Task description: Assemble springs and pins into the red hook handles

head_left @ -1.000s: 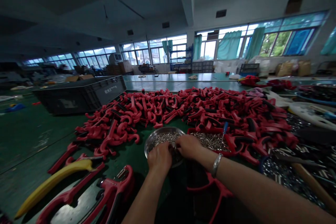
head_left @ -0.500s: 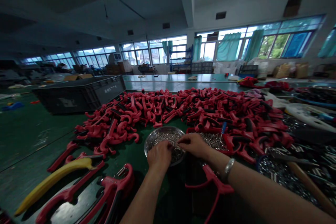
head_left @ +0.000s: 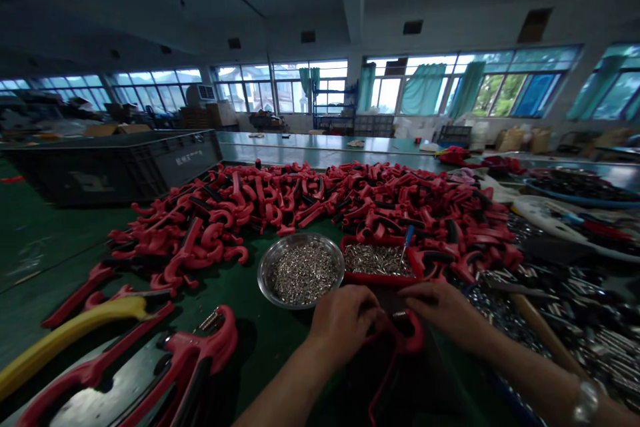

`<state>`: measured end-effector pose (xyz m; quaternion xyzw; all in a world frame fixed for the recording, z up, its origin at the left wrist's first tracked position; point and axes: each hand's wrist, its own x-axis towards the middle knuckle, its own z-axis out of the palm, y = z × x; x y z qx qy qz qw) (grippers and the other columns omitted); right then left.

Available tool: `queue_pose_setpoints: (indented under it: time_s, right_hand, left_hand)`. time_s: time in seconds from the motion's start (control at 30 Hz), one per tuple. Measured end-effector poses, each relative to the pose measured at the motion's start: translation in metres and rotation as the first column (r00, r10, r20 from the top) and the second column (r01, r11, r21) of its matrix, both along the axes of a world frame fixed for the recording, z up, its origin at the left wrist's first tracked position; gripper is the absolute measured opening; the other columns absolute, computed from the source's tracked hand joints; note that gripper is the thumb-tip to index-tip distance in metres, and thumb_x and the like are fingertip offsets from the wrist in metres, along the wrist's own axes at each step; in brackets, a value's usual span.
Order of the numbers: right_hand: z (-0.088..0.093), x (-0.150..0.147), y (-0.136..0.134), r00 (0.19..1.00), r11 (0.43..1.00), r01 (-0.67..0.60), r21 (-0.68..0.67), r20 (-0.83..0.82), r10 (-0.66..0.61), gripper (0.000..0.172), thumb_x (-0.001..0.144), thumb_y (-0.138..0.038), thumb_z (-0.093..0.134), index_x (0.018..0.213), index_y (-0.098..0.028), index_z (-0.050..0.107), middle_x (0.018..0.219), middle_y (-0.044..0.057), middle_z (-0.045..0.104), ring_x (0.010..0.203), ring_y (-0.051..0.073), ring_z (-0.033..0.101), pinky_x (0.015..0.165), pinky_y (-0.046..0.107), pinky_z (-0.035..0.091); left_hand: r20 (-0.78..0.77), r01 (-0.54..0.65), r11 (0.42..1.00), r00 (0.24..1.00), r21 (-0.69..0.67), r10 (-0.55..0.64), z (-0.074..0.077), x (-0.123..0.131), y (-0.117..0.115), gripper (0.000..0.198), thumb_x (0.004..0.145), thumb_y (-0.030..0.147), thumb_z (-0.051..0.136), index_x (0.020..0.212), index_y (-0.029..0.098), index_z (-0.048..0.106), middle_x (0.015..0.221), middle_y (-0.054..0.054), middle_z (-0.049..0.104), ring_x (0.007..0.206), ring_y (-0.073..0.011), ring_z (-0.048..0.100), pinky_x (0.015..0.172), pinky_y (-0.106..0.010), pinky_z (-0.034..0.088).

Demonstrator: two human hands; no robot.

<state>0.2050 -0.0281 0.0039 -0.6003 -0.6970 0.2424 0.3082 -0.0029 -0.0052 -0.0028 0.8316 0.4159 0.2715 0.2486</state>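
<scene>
My left hand [head_left: 345,321] is at the left side of a red hook-ended handle [head_left: 414,333], its fingers curled closed at the edge. Whatever they hold is hidden. A small metal spring [head_left: 399,314] sits at the handle's hook. To the right of the spring, my right hand [head_left: 450,313] has its fingers stretched toward it and apart, with nothing visible in them. A steel bowl [head_left: 265,280] of tiny metal parts stands just beyond my left hand. Beside it, a red tray [head_left: 380,278] contains small metal pins and a blue-handled tool [head_left: 408,240].
A heap of red handles [head_left: 300,197] spans the table behind the bowl. At left lie a yellow curved piece [head_left: 75,333] and more red handles, with a dark crate [head_left: 110,173] farther back. A wooden-handled hammer [head_left: 545,330] rests among metal parts at right.
Both hands have left the bowl and come down to the right, to the red handle in front of me. The view has turned slightly right.
</scene>
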Motion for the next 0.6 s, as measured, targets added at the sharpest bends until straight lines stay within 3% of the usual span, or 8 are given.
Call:
queue_pose_setpoints:
  time_s: [0.13, 0.23, 0.33, 0.5, 0.6]
  right_hand:
    - [-0.009, 0.009, -0.012, 0.995, 0.996, 0.095, 0.000, -0.028, -0.095, 0.029, 0.073, -0.034, 0.049, 0.091, -0.016, 0.065, 0.087, 0.007, 0.069, 0.083, 0.023, 0.062, 0.076, 0.038, 0.047]
    - [-0.015, 0.013, -0.013, 0.992, 0.994, 0.100, -0.033, -0.072, -0.102, 0.031, 0.074, -0.038, 0.049, 0.095, -0.016, 0.059, 0.076, 0.005, 0.069, 0.067, 0.020, 0.063, 0.056, 0.030, 0.050]
    - [-0.018, 0.015, -0.013, 0.994, 0.995, 0.073, -0.068, -0.072, -0.078, 0.025, 0.075, -0.040, 0.049, 0.083, -0.018, 0.058, 0.062, 0.000, 0.065, 0.050, 0.016, 0.059, 0.041, 0.025, 0.044]
    - [-0.019, 0.017, -0.010, 0.998, 0.998, 0.057, 0.000, 0.009, -0.057, 0.019, 0.074, -0.034, 0.053, 0.074, -0.020, 0.064, 0.073, 0.002, 0.067, 0.071, 0.020, 0.061, 0.065, 0.030, 0.047]
    - [-0.024, 0.016, -0.007, 0.996, 0.996, 0.073, 0.041, 0.047, -0.075, 0.022, 0.075, -0.035, 0.051, 0.077, -0.020, 0.066, 0.079, 0.005, 0.067, 0.077, 0.022, 0.060, 0.071, 0.033, 0.046]
  left_hand:
    - [0.017, 0.053, 0.996, 0.999, -0.074, -0.051, -0.006, 0.007, -0.003, 0.013, 0.078, 0.032, 0.056, 0.083, 0.024, 0.065, 0.082, 0.004, 0.066, 0.075, -0.0138, 0.058, 0.062, -0.021, 0.039]
    - [0.018, 0.045, 0.993, 0.999, -0.113, -0.043, -0.008, 0.006, 0.000, 0.014, 0.078, 0.033, 0.056, 0.084, 0.024, 0.065, 0.082, 0.003, 0.066, 0.077, -0.0144, 0.058, 0.064, -0.022, 0.040]
    - [0.011, 0.055, 0.990, 0.998, -0.132, -0.054, -0.010, 0.005, 0.001, 0.013, 0.078, 0.032, 0.057, 0.083, 0.023, 0.065, 0.083, 0.003, 0.066, 0.079, -0.0149, 0.059, 0.065, -0.022, 0.040]
    - [-0.017, 0.054, 0.991, 0.998, -0.126, -0.057, -0.011, 0.006, 0.001, 0.013, 0.078, 0.033, 0.057, 0.083, 0.024, 0.064, 0.083, 0.003, 0.067, 0.078, -0.0145, 0.059, 0.065, -0.023, 0.039]
    - [-0.033, 0.049, 0.993, 0.998, -0.110, -0.053, -0.013, 0.006, 0.001, 0.013, 0.079, 0.034, 0.056, 0.083, 0.024, 0.064, 0.084, 0.004, 0.066, 0.079, -0.0145, 0.059, 0.066, -0.023, 0.038]
